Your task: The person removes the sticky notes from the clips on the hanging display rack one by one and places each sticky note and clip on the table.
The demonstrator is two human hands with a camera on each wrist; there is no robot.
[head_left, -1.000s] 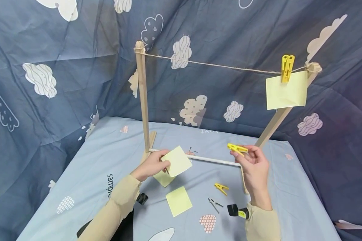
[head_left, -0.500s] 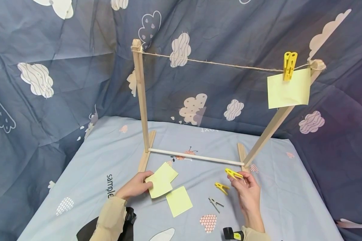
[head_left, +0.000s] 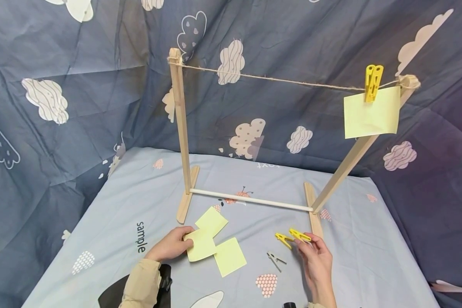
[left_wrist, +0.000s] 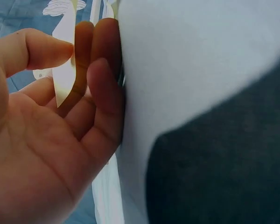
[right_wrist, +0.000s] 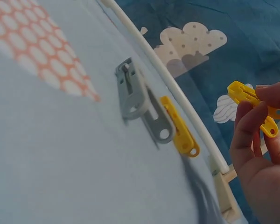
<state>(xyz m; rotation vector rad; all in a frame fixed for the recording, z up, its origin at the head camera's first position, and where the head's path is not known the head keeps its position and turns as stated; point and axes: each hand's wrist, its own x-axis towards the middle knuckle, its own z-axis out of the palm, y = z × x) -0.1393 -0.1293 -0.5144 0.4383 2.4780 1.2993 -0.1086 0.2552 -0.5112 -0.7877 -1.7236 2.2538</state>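
Observation:
In the head view my left hand (head_left: 171,244) is low over the table, pinching a yellow sticky note (head_left: 200,245) by its left edge. The left wrist view has the thumb and fingers on either side of that paper (left_wrist: 64,70). Two more notes lie by it, one behind (head_left: 212,221) and one to the right (head_left: 230,257); the held note overlaps both in this view. On the right, my right hand (head_left: 316,259) pinches a yellow clothespin (head_left: 300,235). Another yellow clothespin (head_left: 284,241) and a grey clothespin (head_left: 276,260) lie to its left.
A wooden frame (head_left: 181,124) stands behind the hands, with a string (head_left: 269,78) tied between its posts. At the string's right end, a yellow clothespin (head_left: 373,81) holds a hanging note (head_left: 371,116). A white rod (head_left: 250,199) joins the feet low down.
My left hand has come down and left with its note, beside the other notes. My right hand, still holding the clothespin, has dropped lower toward the table, beside the loose yellow clothespin.

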